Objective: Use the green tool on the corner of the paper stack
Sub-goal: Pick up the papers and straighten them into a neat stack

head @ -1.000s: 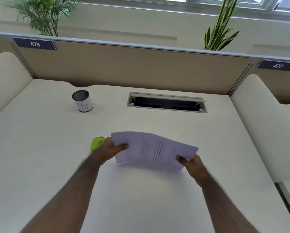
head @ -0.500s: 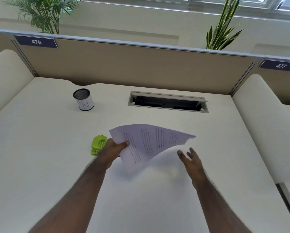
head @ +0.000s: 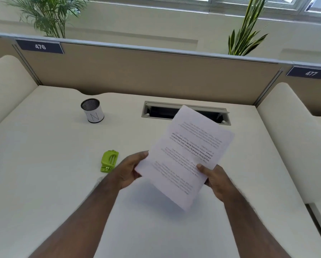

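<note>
Paper stack (head: pixel 185 155) held clear of the bench (head: pixel 44 183), tilted, long axis running near-right to far. Left hand (head: pixel 130 170) pinches its left edge; right hand (head: pixel 214 180) pinches its right edge, thumb on top. Green hole punch (head: pixel 109 161) lies flat on the bench just left of my left hand, long axis near to far. Left grip is nearer it; the right could keep the sheets, I judge.
</note>
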A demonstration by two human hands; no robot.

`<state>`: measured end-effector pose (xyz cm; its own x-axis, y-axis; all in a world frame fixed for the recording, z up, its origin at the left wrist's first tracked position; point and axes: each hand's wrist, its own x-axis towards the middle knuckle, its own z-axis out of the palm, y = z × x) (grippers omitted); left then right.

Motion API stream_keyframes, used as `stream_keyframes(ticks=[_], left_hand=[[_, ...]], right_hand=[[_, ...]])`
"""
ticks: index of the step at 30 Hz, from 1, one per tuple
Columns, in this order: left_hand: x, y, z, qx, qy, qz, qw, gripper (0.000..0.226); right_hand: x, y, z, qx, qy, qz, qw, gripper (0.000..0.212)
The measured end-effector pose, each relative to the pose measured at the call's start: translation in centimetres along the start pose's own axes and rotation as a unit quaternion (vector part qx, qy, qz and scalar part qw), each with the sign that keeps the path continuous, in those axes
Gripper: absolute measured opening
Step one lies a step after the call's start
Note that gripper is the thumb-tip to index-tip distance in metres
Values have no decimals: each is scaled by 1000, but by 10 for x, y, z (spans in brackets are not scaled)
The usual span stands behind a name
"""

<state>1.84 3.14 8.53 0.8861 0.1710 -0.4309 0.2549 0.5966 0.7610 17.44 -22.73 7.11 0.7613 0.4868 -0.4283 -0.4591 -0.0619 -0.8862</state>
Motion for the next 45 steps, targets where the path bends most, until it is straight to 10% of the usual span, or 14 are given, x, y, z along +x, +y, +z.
stream_keyframes(ticks=[5,25,32,35,45], left_hand=[[9,28,6,181,-18,56,982,33],[19,9,25,279,110,179,937,12],[24,9,22,-19,168,159,973,15],[24,-12,28,-128,166,90,974,19],[0,6,-38,-2,84,23,996,33]], right_hand=[[-5,-17,5,-68,-61,-55,994,26],[-3,2,21,-178,41,-91,979,9],[-5,15,26,-97,95,50,989,90],[-7,29,28,16,-34,112,993,63],[-6,18,-8,-25,18,4,1000,25]])
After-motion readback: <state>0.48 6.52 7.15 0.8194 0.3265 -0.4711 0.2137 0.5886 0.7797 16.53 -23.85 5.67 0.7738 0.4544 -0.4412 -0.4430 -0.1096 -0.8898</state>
